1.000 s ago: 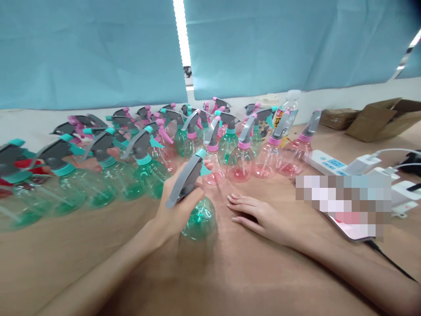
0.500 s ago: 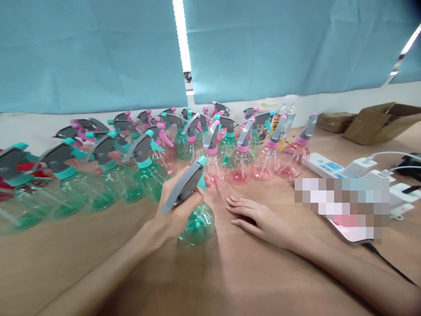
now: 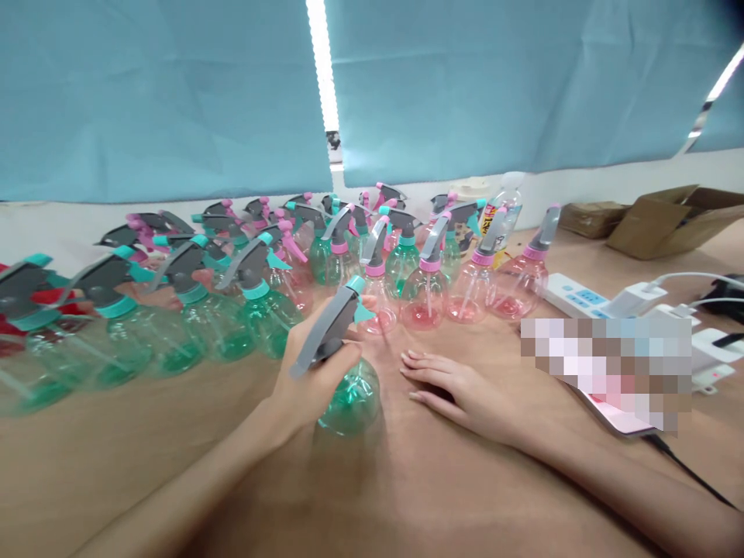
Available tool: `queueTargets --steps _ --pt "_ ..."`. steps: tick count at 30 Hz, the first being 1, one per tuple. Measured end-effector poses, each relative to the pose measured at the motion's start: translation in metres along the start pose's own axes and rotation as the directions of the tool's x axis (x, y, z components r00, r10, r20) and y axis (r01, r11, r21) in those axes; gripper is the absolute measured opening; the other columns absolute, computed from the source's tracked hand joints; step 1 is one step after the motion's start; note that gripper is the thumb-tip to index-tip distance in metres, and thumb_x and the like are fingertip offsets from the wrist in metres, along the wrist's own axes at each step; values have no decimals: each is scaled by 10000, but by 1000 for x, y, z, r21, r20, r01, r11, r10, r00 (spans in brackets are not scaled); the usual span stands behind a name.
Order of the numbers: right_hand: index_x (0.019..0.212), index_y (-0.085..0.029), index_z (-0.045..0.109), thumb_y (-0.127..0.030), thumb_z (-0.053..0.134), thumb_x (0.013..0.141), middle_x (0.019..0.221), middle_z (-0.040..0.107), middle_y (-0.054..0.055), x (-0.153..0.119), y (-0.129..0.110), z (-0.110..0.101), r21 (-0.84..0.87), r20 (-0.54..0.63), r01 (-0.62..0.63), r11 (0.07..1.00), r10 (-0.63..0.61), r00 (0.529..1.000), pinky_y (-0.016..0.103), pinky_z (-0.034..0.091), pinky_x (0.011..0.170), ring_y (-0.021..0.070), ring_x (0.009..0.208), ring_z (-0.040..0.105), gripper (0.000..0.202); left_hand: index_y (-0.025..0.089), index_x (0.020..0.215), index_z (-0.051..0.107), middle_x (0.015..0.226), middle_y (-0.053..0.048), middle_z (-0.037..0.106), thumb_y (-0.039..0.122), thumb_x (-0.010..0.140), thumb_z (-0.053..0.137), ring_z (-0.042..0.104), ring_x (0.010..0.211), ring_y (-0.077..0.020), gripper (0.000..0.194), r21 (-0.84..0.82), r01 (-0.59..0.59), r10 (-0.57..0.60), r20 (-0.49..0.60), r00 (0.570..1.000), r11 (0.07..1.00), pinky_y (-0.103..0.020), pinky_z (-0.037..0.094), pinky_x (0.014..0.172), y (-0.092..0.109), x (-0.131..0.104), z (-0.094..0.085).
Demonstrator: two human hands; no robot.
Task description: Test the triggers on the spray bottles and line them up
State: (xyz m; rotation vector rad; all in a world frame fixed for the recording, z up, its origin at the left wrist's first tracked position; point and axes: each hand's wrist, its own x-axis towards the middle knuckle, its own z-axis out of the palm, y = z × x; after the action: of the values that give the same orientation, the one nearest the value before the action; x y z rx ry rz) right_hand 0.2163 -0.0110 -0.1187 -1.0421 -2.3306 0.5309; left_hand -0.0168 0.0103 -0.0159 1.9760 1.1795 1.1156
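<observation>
My left hand [image 3: 319, 363] is wrapped round the neck of a green see-through spray bottle [image 3: 353, 399] with a grey head and turquoise nozzle. Its base seems to stand on the wooden table [image 3: 430, 496]; the palm and fingers hide the collar. The turquoise trigger [image 3: 364, 311] shows in front of the fingers. To the right of this bottle, my right hand [image 3: 450, 381] lies palm down on the table, fingers stretched out and holding nothing. Beyond it stand pink spray bottles [image 3: 426, 298] in a row.
Several green spray bottles [image 3: 273, 314] line the left side, with more pink and green ones behind. At the right are a power strip [image 3: 566, 293] with plugs, a partly blurred-out phone [image 3: 616, 415] and an open cardboard box [image 3: 656, 225]. A clear plastic bottle [image 3: 510, 203] stands at the back.
My left fingers have shifted at the trigger, which now shows more plainly. The spray head has tilted slightly. My right hand stays where it was.
</observation>
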Motion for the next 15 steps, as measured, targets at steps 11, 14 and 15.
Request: queueTargets --steps 11,14,15 --pt "1279 -232 576 -349 483 965 1334 594 70 -1 2 2 18 -18 8 1000 -8 1000 444 403 1090 236 1317 460 348 217 679 567 583 36 542 184 742 562 501 533 -133 72 42 -6 11 -105 994 999 -270 402 493 -2 -1 4" --pt "1280 -242 578 -350 494 960 1321 604 70 -1 3 3 20 -22 16 1000 -16 1000 452 403 1087 240 1310 469 348 219 665 558 555 42 518 193 728 562 478 510 -128 68 23 -13 15 -103 995 1000 -266 388 470 2 0 4" --pt "1282 -245 578 -350 497 958 1320 605 73 -1 3 3 21 -26 18 1000 -18 999 455 405 1084 242 1306 474 350 218 662 557 552 43 516 196 724 562 475 505 -127 66 15 -14 15 -102 995 1000 -265 385 465 3 1 3"
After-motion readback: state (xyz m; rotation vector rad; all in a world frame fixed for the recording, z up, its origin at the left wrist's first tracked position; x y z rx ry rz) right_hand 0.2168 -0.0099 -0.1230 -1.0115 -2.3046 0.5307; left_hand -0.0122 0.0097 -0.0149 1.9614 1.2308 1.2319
